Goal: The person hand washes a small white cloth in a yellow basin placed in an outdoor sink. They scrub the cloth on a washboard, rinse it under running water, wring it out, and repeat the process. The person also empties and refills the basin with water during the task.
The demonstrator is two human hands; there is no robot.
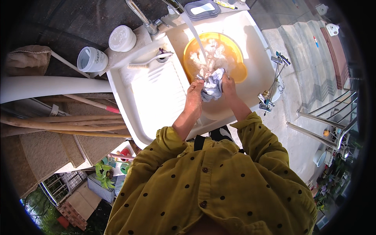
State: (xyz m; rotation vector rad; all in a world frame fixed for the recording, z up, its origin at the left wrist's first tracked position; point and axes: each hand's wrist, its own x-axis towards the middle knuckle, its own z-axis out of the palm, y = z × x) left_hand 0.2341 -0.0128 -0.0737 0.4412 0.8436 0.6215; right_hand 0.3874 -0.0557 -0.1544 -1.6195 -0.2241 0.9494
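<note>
Between my two hands I hold a bunched, wet, grey-white cloth (212, 87) over the near rim of a yellow plastic basin (238, 77). My left hand (194, 95) grips its left side, and my right hand (229, 85) grips its right side. The basin stands in the bowl of a white laundry sink (258, 63) and holds water with pale, crumpled fabric (216, 50) in it. Water runs from a chrome faucet (174, 5) at the top in a stream falling just beyond the cloth. My fingertips are partly hidden by its folds.
A scrub brush (149, 60) lies on the sink's ribbed washboard side (158, 97). White plastic tubs (92, 59) and a second faucet (151, 27) stand along the back left. A lidded container (202, 10) sits on the back ledge. Metal clips (265, 101) hang at the right rim.
</note>
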